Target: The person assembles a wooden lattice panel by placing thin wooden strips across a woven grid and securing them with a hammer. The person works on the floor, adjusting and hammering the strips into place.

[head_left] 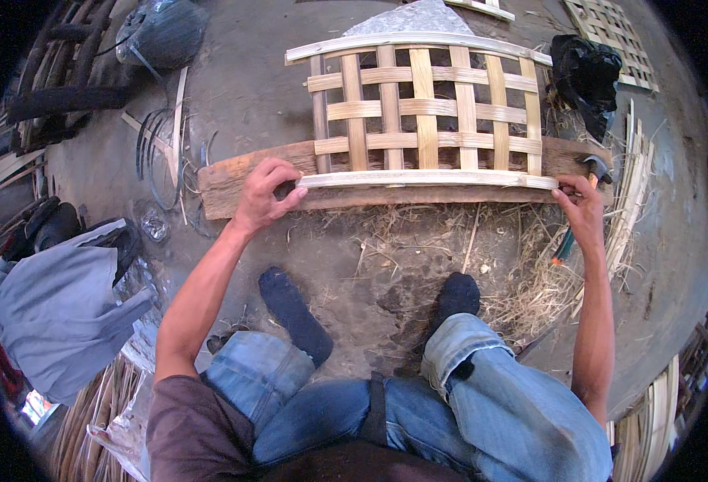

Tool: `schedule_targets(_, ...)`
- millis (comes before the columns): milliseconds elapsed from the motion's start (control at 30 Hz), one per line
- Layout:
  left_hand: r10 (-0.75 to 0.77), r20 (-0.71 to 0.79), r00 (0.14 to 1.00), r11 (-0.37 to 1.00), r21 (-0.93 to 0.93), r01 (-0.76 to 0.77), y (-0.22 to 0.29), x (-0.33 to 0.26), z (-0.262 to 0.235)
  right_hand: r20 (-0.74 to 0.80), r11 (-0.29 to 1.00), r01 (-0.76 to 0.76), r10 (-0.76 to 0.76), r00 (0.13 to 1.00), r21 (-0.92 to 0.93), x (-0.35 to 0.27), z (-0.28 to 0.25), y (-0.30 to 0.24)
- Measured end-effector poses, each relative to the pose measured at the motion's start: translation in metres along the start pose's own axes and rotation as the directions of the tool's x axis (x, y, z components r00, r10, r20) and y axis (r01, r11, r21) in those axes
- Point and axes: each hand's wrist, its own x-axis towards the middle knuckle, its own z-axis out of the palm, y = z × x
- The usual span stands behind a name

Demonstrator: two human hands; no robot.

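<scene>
In front of me a woven bamboo lattice panel (424, 106) lies with its near edge over a rough wooden plank (237, 170). A pale bamboo strip (426, 178) runs along that near edge, and a similar strip (418, 38) runs along the far edge. My left hand (264, 195) is closed at the near strip's left end, thumb and forefinger around it. At its right end, my right hand (582, 207) pinches the strip between thumb and fingers. Just beside my right hand is a hammer (597, 168), its handle partly hidden behind my wrist.
Bamboo shavings (531, 289) litter the floor at right, beside long split strips (631, 189). A black plastic bag (585, 76) sits by the panel's far right corner. Another woven panel (615, 40) lies beyond. Grey cloth (57, 309) and coiled strips (157, 157) are at left.
</scene>
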Motion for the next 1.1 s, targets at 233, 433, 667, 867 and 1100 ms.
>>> schedule_targets(233,0.035,-0.038,0.999,0.999,0.024,-0.034,0.004,0.003,0.001,0.008,1.0,-0.016,0.016,1.0,0.003,0.001,-0.002,0.001)
schedule_targets(433,-0.008,-0.006,1.0,1.0,0.004,0.008,0.001,0.001,0.001,0.035,0.999,-0.025,0.024,0.999,0.024,0.002,-0.002,-0.002)
schedule_targets(667,-0.007,-0.01,1.0,1.0,0.005,0.007,0.001,0.001,0.001,0.066,0.997,-0.06,0.057,0.996,0.044,0.002,-0.004,-0.004)
schedule_targets(867,-0.069,-0.136,0.988,0.995,-0.076,0.059,-0.002,0.001,0.006,0.042,0.997,-0.025,0.022,0.999,0.072,0.001,-0.004,0.007)
schedule_targets(1100,-0.048,-0.144,0.988,0.996,-0.084,0.037,0.0,0.006,0.0,0.005,0.991,0.03,-0.031,0.999,0.131,0.001,-0.003,0.013)
